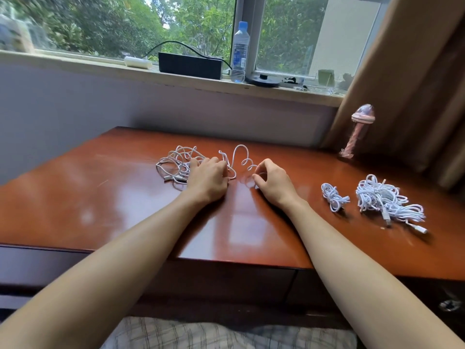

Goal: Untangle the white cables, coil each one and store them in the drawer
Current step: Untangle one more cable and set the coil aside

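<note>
White cable (240, 150) is mid-untangling: left hand (207, 180) grips it beside the tangle (176, 162), right hand (273, 182) pinches its free stretch, which likely needs drawing clear next.

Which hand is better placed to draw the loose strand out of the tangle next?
Probably the right. The right hand pinches the loose strand, while the left hand, fingers curled, sits beside the tangle, suited to holding it down.
</note>
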`<act>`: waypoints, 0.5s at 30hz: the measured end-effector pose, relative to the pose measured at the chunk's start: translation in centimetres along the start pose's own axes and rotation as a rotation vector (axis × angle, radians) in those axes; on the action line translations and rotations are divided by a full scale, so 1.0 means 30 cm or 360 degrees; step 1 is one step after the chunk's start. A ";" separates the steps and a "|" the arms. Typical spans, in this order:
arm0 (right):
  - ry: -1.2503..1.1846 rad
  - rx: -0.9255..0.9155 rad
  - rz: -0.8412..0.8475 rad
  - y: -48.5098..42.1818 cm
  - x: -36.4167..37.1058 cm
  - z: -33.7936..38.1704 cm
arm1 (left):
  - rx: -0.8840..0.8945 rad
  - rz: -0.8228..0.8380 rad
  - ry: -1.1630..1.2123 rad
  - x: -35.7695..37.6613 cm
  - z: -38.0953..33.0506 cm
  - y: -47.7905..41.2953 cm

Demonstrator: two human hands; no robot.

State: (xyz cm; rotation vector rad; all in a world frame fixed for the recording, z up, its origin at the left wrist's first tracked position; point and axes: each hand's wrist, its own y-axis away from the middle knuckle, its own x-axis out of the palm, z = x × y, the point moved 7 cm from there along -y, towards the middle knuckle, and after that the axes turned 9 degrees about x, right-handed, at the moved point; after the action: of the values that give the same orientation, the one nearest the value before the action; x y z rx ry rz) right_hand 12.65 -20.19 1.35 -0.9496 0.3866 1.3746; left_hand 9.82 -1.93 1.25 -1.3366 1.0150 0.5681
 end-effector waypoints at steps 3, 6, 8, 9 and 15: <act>-0.0076 0.0030 -0.0084 0.006 -0.029 -0.015 | -0.0093 0.0011 -0.0022 -0.002 0.040 -0.001; -0.0139 0.0045 -0.0114 0.007 -0.043 -0.026 | -0.0130 0.0034 -0.0078 0.003 0.075 -0.005; -0.0156 0.0065 -0.0105 0.006 -0.043 -0.028 | -0.0160 0.0052 -0.0113 0.007 0.102 -0.011; -0.0154 0.0071 -0.0104 0.004 -0.043 -0.028 | -0.0177 0.0059 -0.0120 0.008 0.114 -0.016; -0.0131 0.0085 -0.0119 -0.005 -0.044 -0.031 | -0.0196 0.0089 -0.0229 0.016 0.132 -0.040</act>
State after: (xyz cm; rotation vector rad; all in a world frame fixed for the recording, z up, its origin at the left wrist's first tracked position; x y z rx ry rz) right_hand 12.77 -21.75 1.82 -0.8525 0.3212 1.3247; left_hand 12.12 1.55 1.14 -1.3575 0.9138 0.7683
